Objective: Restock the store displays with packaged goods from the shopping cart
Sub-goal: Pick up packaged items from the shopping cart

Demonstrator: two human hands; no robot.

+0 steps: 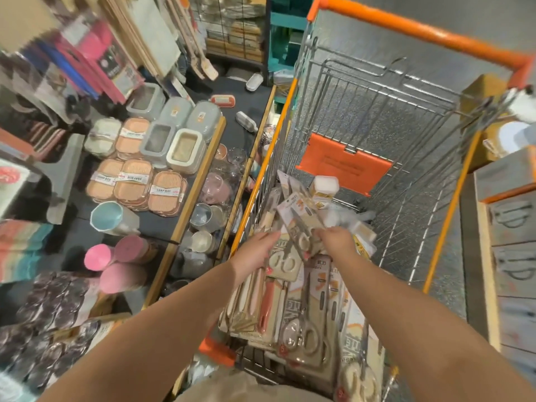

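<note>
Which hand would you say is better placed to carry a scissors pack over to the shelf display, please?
Probably the left hand: it lies on the scissors packs on the cart's shelf side.

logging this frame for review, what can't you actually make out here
Head view, the only one:
- Right hand: fingers lie behind the carded scissors pack, so its hold is unclear.
- Print on that pack: too small and blurred.
- Goods at upper left of the display shelf: smeared by motion blur.
- Packs low in the shopping cart: covered by the top packs and both forearms.
- Left hand: fingers partly under the packs.
</note>
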